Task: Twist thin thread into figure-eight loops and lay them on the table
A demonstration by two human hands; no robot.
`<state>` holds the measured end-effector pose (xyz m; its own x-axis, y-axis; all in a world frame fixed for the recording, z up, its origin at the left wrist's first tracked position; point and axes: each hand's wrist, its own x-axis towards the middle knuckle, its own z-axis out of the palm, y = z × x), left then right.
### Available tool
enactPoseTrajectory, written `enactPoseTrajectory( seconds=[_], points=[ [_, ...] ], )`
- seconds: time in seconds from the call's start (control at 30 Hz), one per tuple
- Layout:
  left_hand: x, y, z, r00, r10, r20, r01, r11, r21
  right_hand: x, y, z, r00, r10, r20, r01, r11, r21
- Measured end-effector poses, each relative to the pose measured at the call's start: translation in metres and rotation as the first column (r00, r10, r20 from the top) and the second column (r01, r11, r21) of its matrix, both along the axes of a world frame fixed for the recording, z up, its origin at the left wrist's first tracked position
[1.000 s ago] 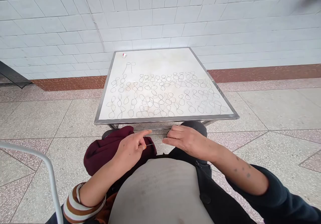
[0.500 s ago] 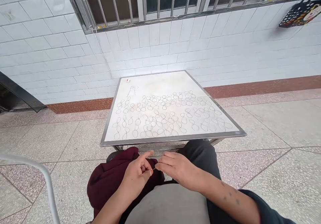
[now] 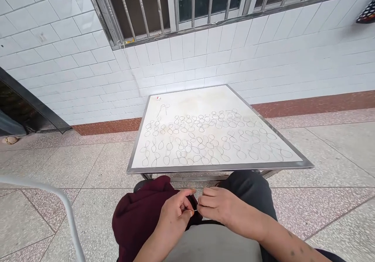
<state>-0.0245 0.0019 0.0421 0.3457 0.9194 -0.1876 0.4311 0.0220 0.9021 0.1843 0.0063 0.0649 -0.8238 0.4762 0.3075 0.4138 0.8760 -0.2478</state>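
Observation:
A short stretch of thin, pale wire or thread (image 3: pixel 195 210) shows between my two hands, low over my lap. My left hand (image 3: pixel 177 213) pinches it between thumb and a curled finger, with the index finger stretched forward. Close beside it, my right hand (image 3: pixel 221 205) has its fingers bent together on the other end; its thumb is mostly hidden. In front stands a white-topped table (image 3: pixel 190 97) with a metal edge. Many thin wire-like loops (image 3: pixel 211 154), several shaped like a figure eight, lie in rows across it.
A small red and white item (image 3: pixel 158 98) sits in the table's far left corner. Dark red cloth (image 3: pixel 137 219) covers my left leg. A pale curved rail (image 3: pixel 66 203) rises at the left. Behind the table is a tiled wall (image 3: pixel 199 64) under a barred window.
The view has shifted, so the table and hands sit further right and the hands slightly lower. Both hands keep their pinch on the thin strand, with the right fingers curled more.

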Motion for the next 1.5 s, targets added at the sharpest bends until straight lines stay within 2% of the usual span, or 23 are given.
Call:
enactPoseTrajectory(
  seconds=[0.27,0.5,0.67,0.77,0.9,1.03,1.13,1.2,1.3,1.4,1.43,1.5],
  points=[
    [-0.004,0.001,0.018,0.997,-0.061,-0.041,0.064,0.995,0.07,0.018,0.002,0.003,0.998,-0.058,-0.019,0.058,0.998,-0.005],
    [-0.008,0.002,0.025,0.995,-0.009,-0.101,0.015,0.998,0.066,0.039,0.0,-0.01,0.973,-0.155,-0.17,0.15,0.988,-0.039],
    [-0.011,0.003,0.027,0.99,-0.027,-0.137,0.033,0.998,0.045,0.039,-0.002,-0.018,0.964,-0.231,-0.13,0.228,0.973,-0.036],
    [-0.012,0.003,0.027,0.986,-0.036,-0.162,0.045,0.998,0.051,0.038,-0.004,-0.018,0.973,-0.223,-0.061,0.224,0.975,0.008],
    [-0.011,0.004,0.027,0.978,-0.043,-0.206,0.054,0.997,0.049,0.036,-0.006,-0.011,0.979,-0.203,0.031,0.202,0.979,0.039],
    [-0.007,0.007,0.032,0.962,-0.076,-0.261,0.093,0.994,0.053,0.031,-0.004,0.004,0.974,-0.227,-0.007,0.227,0.973,-0.03],
    [-0.003,0.011,0.038,0.954,-0.109,-0.28,0.141,0.985,0.098,0.024,0.004,0.014,0.988,-0.154,-0.014,0.153,0.987,-0.045],
    [-0.003,0.015,0.043,0.953,-0.108,-0.282,0.156,0.975,0.155,0.02,0.009,0.015,0.995,-0.1,-0.01,0.099,0.993,-0.057],
    [-0.011,0.022,0.054,0.975,-0.068,-0.21,0.118,0.964,0.237,0.018,0.013,0.007,0.987,-0.129,-0.098,0.12,0.988,-0.094],
    [-0.025,0.029,0.058,0.994,0.084,0.073,-0.101,0.957,0.271,0.015,0.013,-0.002,0.912,-0.28,-0.301,0.22,0.951,-0.217],
    [-0.029,0.031,0.057,0.963,0.157,0.217,-0.21,0.947,0.245,0.013,0.012,-0.005,0.865,-0.346,-0.364,0.246,0.924,-0.293],
    [-0.031,0.033,0.05,0.819,0.3,0.49,-0.396,0.912,0.104,0.006,0.01,-0.007,0.754,-0.487,-0.44,0.249,0.832,-0.495]
  ],
)
